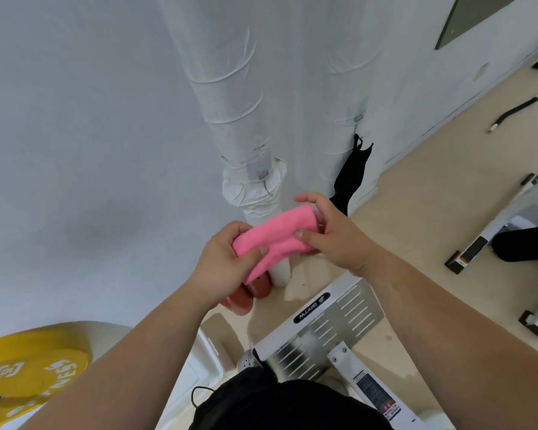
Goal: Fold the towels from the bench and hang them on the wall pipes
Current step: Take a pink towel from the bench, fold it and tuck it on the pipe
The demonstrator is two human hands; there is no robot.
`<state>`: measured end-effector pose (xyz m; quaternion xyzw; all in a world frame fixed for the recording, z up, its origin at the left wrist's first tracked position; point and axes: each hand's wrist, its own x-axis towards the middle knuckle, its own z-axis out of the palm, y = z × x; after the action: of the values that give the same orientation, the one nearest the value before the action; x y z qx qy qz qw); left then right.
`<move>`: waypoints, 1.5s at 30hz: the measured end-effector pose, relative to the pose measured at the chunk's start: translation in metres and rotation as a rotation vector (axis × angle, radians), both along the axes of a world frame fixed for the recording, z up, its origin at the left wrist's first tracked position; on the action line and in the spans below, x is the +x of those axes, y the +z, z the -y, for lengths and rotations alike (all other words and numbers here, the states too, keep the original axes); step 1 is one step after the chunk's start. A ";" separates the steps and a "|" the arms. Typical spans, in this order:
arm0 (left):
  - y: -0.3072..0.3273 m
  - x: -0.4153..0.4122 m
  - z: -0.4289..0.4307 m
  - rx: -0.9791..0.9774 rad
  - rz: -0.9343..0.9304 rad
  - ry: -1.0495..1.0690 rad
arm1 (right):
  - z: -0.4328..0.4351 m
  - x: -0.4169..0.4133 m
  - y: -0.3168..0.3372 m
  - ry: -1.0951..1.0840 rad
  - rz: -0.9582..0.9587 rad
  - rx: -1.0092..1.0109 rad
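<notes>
While both hands work in mid-air, the pink towel (277, 234) sits stretched between them, just in front of the wrapped wall pipe (246, 144), which serves as ref. point below.

Left hand (224, 268): closed on the towel's near-left end, thumb pinching cloth against the fingers. Judged reason: anchors that end so the fold stays flat.

Right hand (330, 231): thumb pressed on the towel's top edge, fingers curled round the far end, w/ index partly lifted. Judged reason: squaring or tightening the fold.

Towel: already narrow and doubled, so folding looks near done; not yet on the pipe. Held level w/ the pipe's lower bend, close to it but apart, prob. to be ready for hanging.

Other items: second wrapped pipe (333, 97) right of ref. pipe, a black cloth (351, 172) hanging beside it. Metal bench frame (330, 330) below ref. pipe, nearer the person. Yellow weight plate (31, 361) lower left of it.

Risk, as judgement: loose fold may open on transfer.
</notes>
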<state>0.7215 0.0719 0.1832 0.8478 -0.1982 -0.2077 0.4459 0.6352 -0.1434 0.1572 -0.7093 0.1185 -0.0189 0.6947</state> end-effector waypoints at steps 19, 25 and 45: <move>-0.054 0.097 0.075 0.205 0.318 0.162 | 0.075 0.142 -0.042 0.075 0.219 -0.296; -0.066 0.111 0.090 0.259 0.418 0.344 | 0.077 0.171 -0.062 0.013 0.346 -0.490; -0.087 0.093 0.085 0.442 1.084 0.096 | 0.047 0.155 -0.096 -0.379 0.481 -0.878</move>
<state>0.8142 -0.0127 0.0958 0.9138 -0.3113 0.2397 0.1026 0.7898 -0.1903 0.0610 -0.8749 0.0631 -0.3539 0.3245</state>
